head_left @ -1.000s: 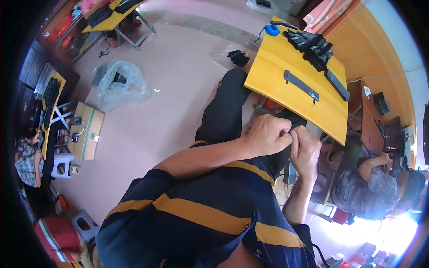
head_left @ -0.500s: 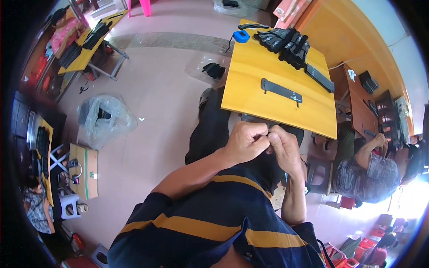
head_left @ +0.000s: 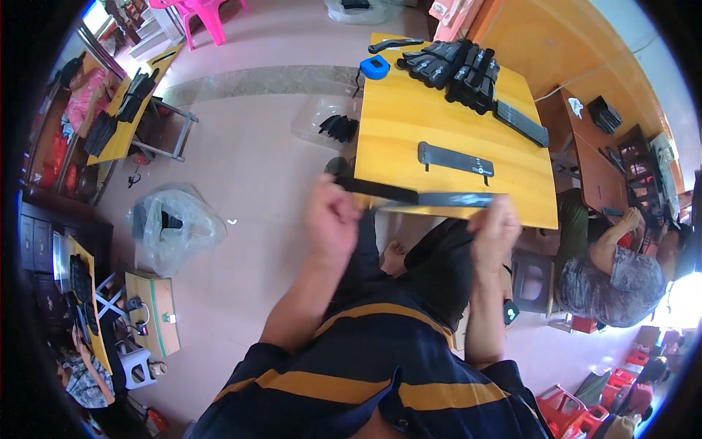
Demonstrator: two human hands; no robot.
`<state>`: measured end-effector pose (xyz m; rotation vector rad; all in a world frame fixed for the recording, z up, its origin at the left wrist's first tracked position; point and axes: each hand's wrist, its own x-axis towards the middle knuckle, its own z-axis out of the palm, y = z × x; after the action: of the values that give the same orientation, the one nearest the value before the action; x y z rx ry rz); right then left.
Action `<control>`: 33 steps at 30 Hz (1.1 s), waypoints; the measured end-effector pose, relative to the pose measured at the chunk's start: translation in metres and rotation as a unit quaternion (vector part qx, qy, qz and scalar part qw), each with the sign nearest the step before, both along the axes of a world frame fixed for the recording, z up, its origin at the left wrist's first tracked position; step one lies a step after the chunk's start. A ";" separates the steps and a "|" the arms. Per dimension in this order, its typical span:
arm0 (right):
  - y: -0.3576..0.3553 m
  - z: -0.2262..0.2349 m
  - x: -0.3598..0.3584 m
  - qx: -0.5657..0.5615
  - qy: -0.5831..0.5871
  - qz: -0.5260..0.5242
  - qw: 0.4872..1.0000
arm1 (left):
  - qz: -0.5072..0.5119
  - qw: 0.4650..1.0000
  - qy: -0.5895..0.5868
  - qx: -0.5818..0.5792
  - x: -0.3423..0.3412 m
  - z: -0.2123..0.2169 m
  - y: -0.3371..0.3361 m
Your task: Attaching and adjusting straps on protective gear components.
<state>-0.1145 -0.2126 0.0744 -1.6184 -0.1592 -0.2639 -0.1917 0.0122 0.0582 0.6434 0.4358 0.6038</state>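
Note:
A long black strap (head_left: 384, 190) stretches between my two hands in front of the table's near edge; its right half looks glossy and smeared by motion. My left hand (head_left: 336, 216) is closed round its left end. On the other end, my right hand (head_left: 493, 230) is closed in the same way. Just beyond the strap, a flat dark card (head_left: 455, 160) with two small black tabs at its lower edge lies on the yellow table (head_left: 395, 110). Farther back lies a pile of black banded pieces (head_left: 453, 69), with a stack of dark cards (head_left: 521, 124) beside it.
A blue tape measure (head_left: 374, 67) and a curved black piece (head_left: 395, 44) lie at the table's far left corner. Black pieces in a clear plastic bag (head_left: 311, 124) are on the floor left of it. Another person (head_left: 610, 282) sits at the right by a brown table (head_left: 585, 157).
My hands were together, fingers pinched, near my lap. Now they are spread apart with the strap stretched between them. The view has shifted slightly.

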 end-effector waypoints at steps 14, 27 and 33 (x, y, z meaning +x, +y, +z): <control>-0.105 -0.035 0.064 0.205 0.096 -0.091 0.970 | 0.067 0.959 0.056 0.270 0.029 0.028 0.143; -0.060 -0.070 0.047 0.215 0.191 0.022 0.958 | -0.221 0.955 -0.043 0.193 0.251 0.012 0.030; -0.049 -0.083 0.064 0.206 0.189 0.074 0.957 | -0.169 0.921 0.220 0.275 0.242 -0.065 0.071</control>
<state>-0.0508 -0.2613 -0.0086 -1.2076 0.0665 0.1271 0.0499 0.0831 -0.0066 1.3777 0.5618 0.2367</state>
